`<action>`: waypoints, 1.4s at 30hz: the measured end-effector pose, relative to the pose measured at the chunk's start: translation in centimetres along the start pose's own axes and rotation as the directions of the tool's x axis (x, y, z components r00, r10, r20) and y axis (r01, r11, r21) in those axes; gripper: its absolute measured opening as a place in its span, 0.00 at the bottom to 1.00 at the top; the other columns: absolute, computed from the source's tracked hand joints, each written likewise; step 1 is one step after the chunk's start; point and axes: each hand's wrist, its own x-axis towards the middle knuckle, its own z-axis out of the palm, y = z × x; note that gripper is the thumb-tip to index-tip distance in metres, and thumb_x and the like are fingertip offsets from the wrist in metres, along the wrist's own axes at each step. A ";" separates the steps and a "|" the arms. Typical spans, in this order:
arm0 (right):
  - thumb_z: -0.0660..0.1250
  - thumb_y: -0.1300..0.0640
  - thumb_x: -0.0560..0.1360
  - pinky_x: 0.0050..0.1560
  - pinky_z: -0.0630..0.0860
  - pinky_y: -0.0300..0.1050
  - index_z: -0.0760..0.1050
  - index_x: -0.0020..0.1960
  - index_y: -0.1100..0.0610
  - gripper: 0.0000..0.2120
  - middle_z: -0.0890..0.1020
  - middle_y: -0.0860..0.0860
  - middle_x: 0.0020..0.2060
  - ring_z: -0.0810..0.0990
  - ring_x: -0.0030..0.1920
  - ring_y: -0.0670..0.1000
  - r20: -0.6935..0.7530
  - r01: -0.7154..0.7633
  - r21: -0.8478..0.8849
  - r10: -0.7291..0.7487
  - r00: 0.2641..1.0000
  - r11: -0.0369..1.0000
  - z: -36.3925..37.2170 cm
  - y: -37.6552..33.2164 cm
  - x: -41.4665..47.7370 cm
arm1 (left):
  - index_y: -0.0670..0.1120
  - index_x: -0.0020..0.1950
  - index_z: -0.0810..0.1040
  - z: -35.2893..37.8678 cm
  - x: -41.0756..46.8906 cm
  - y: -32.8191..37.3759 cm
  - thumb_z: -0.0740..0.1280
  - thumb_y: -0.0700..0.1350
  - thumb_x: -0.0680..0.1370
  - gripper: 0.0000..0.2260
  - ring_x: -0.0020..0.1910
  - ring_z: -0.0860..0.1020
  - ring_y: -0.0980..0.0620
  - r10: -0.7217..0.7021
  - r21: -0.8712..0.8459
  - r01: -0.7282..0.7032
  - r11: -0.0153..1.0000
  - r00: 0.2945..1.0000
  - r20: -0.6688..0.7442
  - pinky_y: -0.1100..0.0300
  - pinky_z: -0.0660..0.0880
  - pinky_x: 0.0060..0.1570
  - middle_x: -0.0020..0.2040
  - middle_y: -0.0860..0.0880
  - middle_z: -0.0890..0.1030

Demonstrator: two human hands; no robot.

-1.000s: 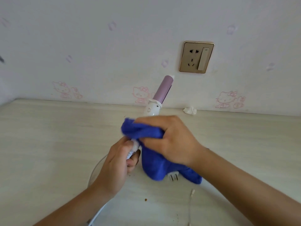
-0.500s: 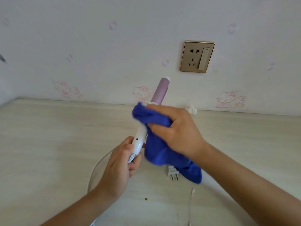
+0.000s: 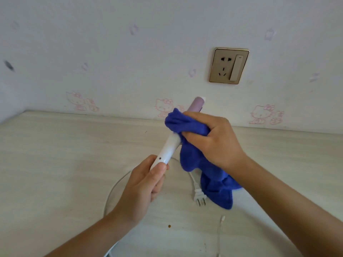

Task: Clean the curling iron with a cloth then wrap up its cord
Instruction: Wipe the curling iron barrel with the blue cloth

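Observation:
The curling iron (image 3: 169, 148) has a white handle and a purple barrel, and it tilts up and away over the table. My left hand (image 3: 143, 184) grips the bottom of the handle. My right hand (image 3: 213, 138) holds the blue cloth (image 3: 196, 160) wrapped round the iron where handle meets barrel, so only the barrel's tip shows above my fingers. The cloth's loose end hangs down to the table. The white cord (image 3: 118, 184) loops on the table under my left hand, and its plug (image 3: 199, 197) lies beside the cloth's end.
A gold wall socket with a switch (image 3: 229, 65) is on the wall behind. A thin white cable (image 3: 220, 230) lies near the table's front. A small brown crumb (image 3: 169, 226) sits on the light wooden table (image 3: 55, 164).
My right hand has slid the cloth up the iron, from the lower handle to the base of the barrel. My left hand has kept its hold on the handle's end.

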 end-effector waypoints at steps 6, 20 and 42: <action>0.70 0.57 0.73 0.55 0.80 0.52 0.81 0.64 0.45 0.20 0.86 0.42 0.53 0.84 0.55 0.45 0.247 0.105 -0.030 -0.094 0.964 0.994 3.5 -0.7 -2.3 | 0.46 0.36 0.65 0.0 0.6 0.4 0.64 0.59 0.74 0.19 0.26 0.53 0.54 -0.093 -0.080 0.090 0.993 0.995 -0.043 0.64 0.54 0.25 0.28 0.53 0.57; 0.70 0.58 0.73 0.55 0.80 0.50 0.80 0.63 0.45 0.20 0.86 0.41 0.54 0.84 0.53 0.44 0.056 0.117 -0.045 -0.114 0.992 0.992 4.1 -0.2 -2.4 | 0.47 0.32 0.70 -1.2 1.3 0.4 0.64 0.53 0.77 0.15 0.21 0.54 0.56 -0.192 -0.330 0.221 0.918 0.974 0.119 0.64 0.50 0.24 0.25 0.51 0.60; 0.69 0.59 0.73 0.51 0.81 0.53 0.82 0.59 0.46 0.17 0.86 0.44 0.45 0.84 0.47 0.48 0.106 0.019 -0.048 -0.014 0.994 0.999 2.9 -2.1 -2.4 | 0.43 0.38 0.78 -0.8 1.6 3.3 0.63 0.49 0.75 0.11 0.21 0.58 0.56 -0.246 -0.199 0.259 0.945 0.965 0.088 0.67 0.51 0.21 0.32 0.46 0.71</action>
